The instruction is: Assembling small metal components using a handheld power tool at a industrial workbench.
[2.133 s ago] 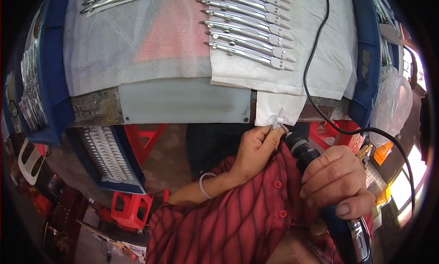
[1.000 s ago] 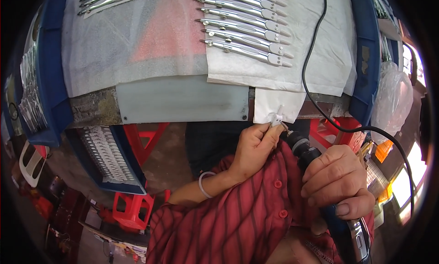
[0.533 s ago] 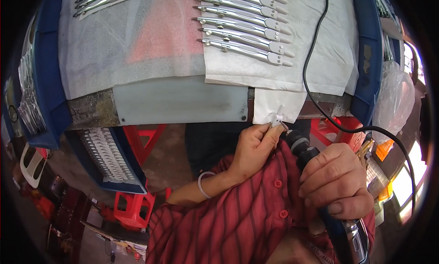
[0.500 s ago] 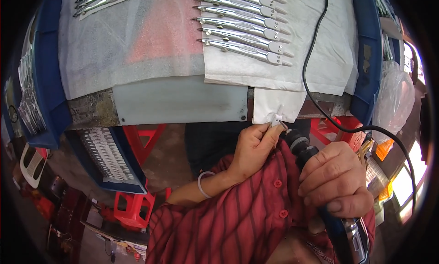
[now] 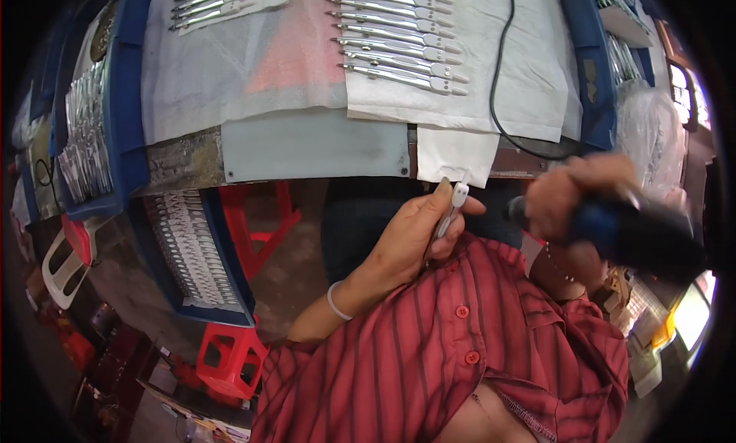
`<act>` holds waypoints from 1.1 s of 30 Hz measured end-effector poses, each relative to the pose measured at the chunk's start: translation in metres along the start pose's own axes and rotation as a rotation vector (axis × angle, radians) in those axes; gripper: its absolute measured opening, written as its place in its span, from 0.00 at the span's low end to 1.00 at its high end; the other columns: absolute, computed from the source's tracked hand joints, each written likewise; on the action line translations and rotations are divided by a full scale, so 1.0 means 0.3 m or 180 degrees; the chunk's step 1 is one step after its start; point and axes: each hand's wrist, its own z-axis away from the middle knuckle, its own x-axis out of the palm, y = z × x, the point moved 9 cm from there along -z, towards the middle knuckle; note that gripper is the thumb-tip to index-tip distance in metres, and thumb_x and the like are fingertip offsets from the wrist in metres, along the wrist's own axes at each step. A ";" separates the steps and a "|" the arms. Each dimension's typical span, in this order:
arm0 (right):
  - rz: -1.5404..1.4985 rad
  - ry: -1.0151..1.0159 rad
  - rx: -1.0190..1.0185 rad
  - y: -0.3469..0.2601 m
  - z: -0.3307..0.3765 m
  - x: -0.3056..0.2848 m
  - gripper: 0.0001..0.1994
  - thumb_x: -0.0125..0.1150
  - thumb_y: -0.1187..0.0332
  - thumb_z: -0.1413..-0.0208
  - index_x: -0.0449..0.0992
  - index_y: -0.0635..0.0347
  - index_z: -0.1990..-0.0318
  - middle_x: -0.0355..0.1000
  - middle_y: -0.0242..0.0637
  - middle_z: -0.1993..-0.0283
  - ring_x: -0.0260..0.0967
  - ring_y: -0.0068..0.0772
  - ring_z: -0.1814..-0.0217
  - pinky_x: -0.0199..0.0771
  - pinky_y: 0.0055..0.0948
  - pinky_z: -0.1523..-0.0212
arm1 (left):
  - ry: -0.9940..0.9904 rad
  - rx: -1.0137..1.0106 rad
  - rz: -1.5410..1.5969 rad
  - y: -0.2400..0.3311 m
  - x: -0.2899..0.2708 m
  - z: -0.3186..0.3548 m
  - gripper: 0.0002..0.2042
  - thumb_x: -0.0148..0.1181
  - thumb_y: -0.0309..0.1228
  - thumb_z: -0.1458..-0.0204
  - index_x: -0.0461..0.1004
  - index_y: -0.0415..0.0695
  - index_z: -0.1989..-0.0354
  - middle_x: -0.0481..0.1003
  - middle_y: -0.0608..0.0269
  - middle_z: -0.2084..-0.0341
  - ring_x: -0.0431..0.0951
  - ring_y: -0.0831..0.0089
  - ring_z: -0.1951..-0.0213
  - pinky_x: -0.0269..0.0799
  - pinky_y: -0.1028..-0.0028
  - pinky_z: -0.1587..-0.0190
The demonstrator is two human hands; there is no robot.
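Just below the bench's front edge, my left hand is closed round a silver drawing compass, its head pointing up between thumb and fingers. My right hand, smeared by motion, grips a dark corded electric screwdriver to the right, its body lying sideways and its tip apart from the compass. A white cloth flap hangs over the edge right above my left hand. Farther back, a row of several compasses lies side by side on a white cloth.
A smaller group of compasses lies at the far left. Blue crates flank the bench, and a blue tray of metal parts sits lower left. A black cable crosses the cloth. Red stools stand below.
The screwdriver has come away from the compass, swinging right and turning sideways in my right hand. In my left hand the compass now shows more of its length. The view has shifted slightly.
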 end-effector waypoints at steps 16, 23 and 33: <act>-0.1026 0.1092 0.1232 0.173 0.021 -0.014 0.25 0.62 0.61 0.56 0.60 0.68 0.57 0.61 0.33 0.81 0.61 0.25 0.84 0.64 0.21 0.81 | -0.0321 0.0590 -0.1789 0.172 0.172 0.088 0.21 0.40 0.44 0.38 0.72 0.37 0.61 0.65 0.68 0.85 0.58 0.85 0.85 0.53 0.84 0.82; -0.1147 0.1067 0.0504 0.014 0.058 -0.120 0.25 0.67 0.65 0.58 0.60 0.68 0.58 0.63 0.36 0.82 0.63 0.27 0.84 0.67 0.23 0.81 | 0.0307 0.2628 -0.4416 0.805 0.213 0.183 0.14 0.44 0.24 0.42 0.68 0.41 0.47 0.66 0.64 0.70 0.68 0.79 0.76 0.68 0.81 0.71; -0.0948 0.1055 0.1271 0.095 0.109 -0.121 0.27 0.72 0.66 0.64 0.61 0.68 0.61 0.65 0.38 0.83 0.66 0.31 0.85 0.69 0.25 0.82 | 0.0937 0.2578 -0.6186 1.594 0.123 -0.036 0.07 0.55 0.24 0.51 0.72 0.39 0.63 0.72 0.68 0.74 0.69 0.80 0.69 0.66 0.79 0.64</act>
